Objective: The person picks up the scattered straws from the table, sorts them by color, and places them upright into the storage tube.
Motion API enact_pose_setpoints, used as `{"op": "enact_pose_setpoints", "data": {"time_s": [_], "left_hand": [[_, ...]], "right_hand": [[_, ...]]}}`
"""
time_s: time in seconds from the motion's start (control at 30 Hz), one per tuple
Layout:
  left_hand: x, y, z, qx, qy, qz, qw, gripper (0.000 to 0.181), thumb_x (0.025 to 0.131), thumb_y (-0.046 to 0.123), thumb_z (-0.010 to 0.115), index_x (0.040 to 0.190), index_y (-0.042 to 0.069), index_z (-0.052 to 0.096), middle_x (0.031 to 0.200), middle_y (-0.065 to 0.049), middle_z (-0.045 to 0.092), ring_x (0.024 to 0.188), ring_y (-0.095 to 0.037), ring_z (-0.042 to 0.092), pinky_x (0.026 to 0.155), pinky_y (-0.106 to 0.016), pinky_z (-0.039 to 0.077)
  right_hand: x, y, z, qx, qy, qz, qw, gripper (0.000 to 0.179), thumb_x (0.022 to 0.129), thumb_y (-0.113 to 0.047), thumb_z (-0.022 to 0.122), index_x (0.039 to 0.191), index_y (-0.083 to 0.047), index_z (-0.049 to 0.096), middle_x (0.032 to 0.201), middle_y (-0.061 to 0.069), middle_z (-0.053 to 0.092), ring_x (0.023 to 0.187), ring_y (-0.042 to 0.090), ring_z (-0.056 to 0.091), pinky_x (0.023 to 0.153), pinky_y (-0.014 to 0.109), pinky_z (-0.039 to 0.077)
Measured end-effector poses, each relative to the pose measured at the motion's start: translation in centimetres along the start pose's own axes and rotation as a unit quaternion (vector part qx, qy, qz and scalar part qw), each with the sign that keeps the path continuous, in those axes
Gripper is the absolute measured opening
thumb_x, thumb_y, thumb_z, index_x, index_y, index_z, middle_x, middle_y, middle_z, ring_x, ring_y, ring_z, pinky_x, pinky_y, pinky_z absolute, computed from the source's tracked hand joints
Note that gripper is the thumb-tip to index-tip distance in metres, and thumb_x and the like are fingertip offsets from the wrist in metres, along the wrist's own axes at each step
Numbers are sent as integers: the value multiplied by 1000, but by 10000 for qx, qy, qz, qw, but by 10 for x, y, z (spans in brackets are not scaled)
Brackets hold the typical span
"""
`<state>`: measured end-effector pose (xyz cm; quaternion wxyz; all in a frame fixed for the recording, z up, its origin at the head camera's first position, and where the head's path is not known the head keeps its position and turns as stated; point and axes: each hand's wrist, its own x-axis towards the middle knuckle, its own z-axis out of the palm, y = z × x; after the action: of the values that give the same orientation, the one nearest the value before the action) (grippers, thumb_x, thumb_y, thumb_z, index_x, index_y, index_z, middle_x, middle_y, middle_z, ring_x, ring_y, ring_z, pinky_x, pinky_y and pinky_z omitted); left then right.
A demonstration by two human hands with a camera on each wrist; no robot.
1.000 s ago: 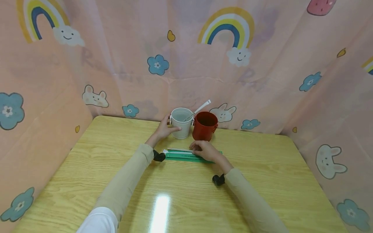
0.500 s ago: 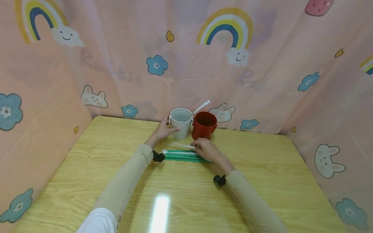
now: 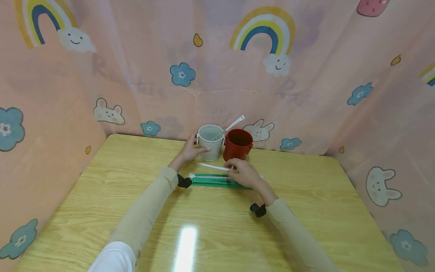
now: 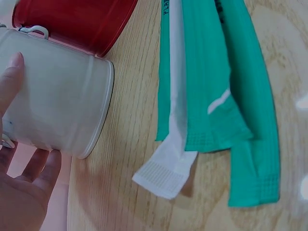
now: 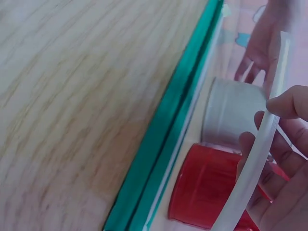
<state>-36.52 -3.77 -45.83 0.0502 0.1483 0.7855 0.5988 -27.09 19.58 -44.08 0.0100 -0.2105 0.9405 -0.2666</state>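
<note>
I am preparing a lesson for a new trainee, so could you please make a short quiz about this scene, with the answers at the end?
1. True or false: the left grip holds the white bucket.

2. What does the right grip pinch?
A) a green packet
B) a bucket handle
C) a slim white packet

3. Fill in the colour: in the head view, another slim white packet sticks up out of the ____ bucket.

Key: 1. True; 2. C; 3. white.
</note>
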Motion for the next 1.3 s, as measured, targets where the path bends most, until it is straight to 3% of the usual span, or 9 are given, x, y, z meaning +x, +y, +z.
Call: {"op": "enact_pose_setpoints", "data": {"time_s": [0.33,0.6,0.83,1.1,1.3], "left_hand": [[-1,0,0,-121,-54,67,9999,85,84,8,73,151,7,22,150,-18,33,136,-40,37,109,-51,37],[-1,-2,1,-100,-91,-39,9999,85,84,12,74,151,9,21,151,-17,31,137,-39,36,108,-52,38],[-2,1,1,-102,-57,-40,9999,85,84,10,74,150,7,22,151,-17,33,137,-38,36,109,-51,38],[-2,2,0,-52,-52,-45,10000,85,84,10,74,151,7,21,151,-16,32,137,-39,36,109,-51,38],[-2,3,-1,-63,-64,-64,9999,85,84,11,74,151,8,21,151,-16,32,137,-38,35,110,-52,36]], "right_hand": [[3,-20,-8,1046,837,-185,9908,15,89,-7,64,104,-8,67,102,7,66,94,21,58,90,42,53],[9,-32,-19,1987,1619,-186,9664,15,92,-7,62,107,-5,64,95,13,64,81,20,54,70,22,49],[14,-41,-36,2271,2063,-177,9516,17,92,-10,64,109,-6,65,94,13,63,81,19,52,69,20,48],[20,-47,-47,2290,2118,-378,9494,27,93,-12,63,119,-6,65,96,16,65,80,16,55,70,16,48],[24,-53,-51,2453,2450,-371,9372,24,93,-9,63,116,-3,64,97,17,64,81,16,56,70,16,48]]}}
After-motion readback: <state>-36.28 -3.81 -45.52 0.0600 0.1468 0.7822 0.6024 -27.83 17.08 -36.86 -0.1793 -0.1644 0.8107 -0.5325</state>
